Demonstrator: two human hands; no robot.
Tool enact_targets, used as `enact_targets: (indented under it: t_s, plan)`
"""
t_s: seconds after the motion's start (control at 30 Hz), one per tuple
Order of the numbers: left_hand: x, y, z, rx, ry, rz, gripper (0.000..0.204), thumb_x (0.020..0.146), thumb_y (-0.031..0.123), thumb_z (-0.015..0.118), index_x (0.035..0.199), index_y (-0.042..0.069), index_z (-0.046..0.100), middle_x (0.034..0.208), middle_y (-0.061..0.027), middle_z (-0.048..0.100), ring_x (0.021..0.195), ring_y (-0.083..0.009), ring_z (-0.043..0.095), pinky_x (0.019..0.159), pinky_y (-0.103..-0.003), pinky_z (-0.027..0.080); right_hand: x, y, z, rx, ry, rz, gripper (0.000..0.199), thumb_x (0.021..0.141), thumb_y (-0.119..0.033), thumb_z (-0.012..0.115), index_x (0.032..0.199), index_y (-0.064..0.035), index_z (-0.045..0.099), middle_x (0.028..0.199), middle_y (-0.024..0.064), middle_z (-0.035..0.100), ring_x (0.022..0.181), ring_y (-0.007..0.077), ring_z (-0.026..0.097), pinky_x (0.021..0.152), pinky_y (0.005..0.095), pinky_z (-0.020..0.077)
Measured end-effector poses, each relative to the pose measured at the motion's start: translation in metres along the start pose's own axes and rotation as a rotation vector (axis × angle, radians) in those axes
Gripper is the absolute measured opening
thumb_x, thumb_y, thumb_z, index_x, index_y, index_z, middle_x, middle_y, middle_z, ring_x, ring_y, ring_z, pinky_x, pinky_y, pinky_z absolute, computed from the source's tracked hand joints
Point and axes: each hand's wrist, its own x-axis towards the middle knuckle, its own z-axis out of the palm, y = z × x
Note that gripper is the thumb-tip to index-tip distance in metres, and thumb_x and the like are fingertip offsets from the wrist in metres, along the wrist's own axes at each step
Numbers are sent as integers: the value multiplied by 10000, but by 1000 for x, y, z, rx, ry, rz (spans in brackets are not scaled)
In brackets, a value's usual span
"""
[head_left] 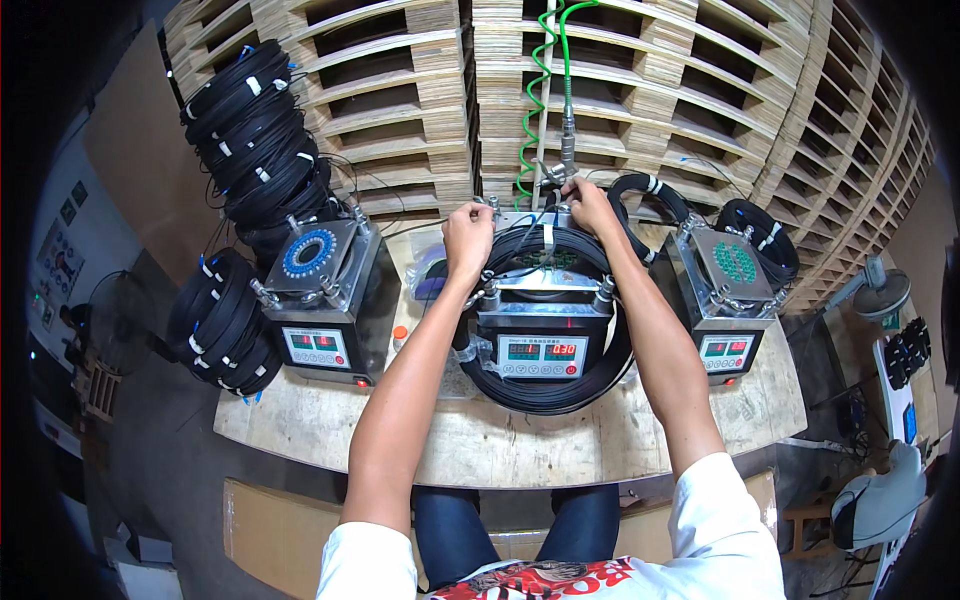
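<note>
My left hand [468, 242] is closed, its fingertips beside a metal knob [494, 203] at the back left of the middle machine [545, 345]. What it pinches, if anything, is hidden. My right hand [592, 208] is also closed, at the machine's back right, just below a metal air fitting [568, 140]; its fingertips cover whatever they grip. A large coil of black cable [480, 385] hangs around the machine, bound with white tape [548, 236]. Between my hands, thin black and blue cable ends rise near a metal top plate [545, 283]. The machine's front has a lit red and green display.
Similar machines stand at left [318, 320] and right [730, 310] on the wooden table [480, 455]. Stacked black cable coils [255, 150] rise at the far left. Wooden pallets [390, 95] stand behind. A green spiral air hose [535, 110] hangs at the back.
</note>
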Motion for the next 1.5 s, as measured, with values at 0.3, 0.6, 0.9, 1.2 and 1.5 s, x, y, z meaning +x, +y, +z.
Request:
enact_targets:
  t_s: [0.3,0.6,0.9,1.2,1.5]
  plan:
    - [11,-11,20,29,61,32,236,899,191,599,997,12,717,793,-117,739,760,-215,713,701,-335,528,0,-6,-40,108,-18,26,483,911,-81,534,1393,-93,542,1073,200,700,981,282,680,880,360,516]
    - [79,-89,-22,-165,-74,-307,344,897,310,633,990,-21,647,910,-202,691,826,-296,670,707,-462,512,-118,-121,-33,-79,115,58,487,1021,-464,466,1361,-126,552,1161,245,665,1053,484,613,917,517,483]
    - [98,-32,38,-520,-286,-814,278,1028,302,535,805,142,583,650,0,516,511,-107,443,425,-291,405,-137,-81,-52,-39,158,165,473,1062,-430,365,1388,-121,512,1205,248,645,1130,431,601,939,475,468]
    - [105,-98,57,-869,-151,-729,183,950,227,676,794,131,666,695,-5,626,535,-125,501,454,-285,395,-132,-81,-46,19,145,162,479,1055,-418,381,1364,-86,535,1205,259,644,1151,430,591,973,465,453]
    - [90,-84,59,-661,85,-469,183,826,167,776,863,7,694,774,-109,699,639,-191,644,574,-353,504,-128,-84,-43,-11,159,165,474,1055,-413,382,1347,-82,555,1195,256,652,1123,437,602,957,472,462]
